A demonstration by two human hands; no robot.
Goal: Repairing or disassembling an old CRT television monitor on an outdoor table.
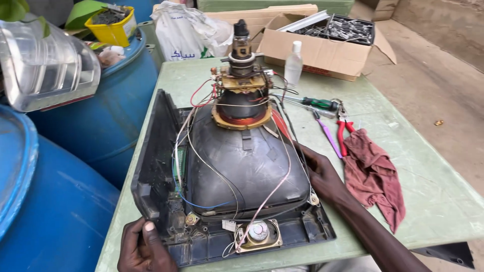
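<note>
A picture tube (247,166) sits face down in its black front frame (156,146) at the near edge of the green table (428,191), neck and copper-wound yoke (242,108) pointing up. It is likely heavy, rigid glass, and the thin neck looks fragile, so the frame's rim would be the safer hold. The left hand (143,247) curls over the frame's near left corner, fingers bent against the plastic. The right hand (320,174) lies against the tube's right flank; its fingertips are hidden, so whether it grips cannot be told. Loose wires (201,161) and a small speaker (258,232) hang about the near rim. The tube's screen face is out of sight.
</note>
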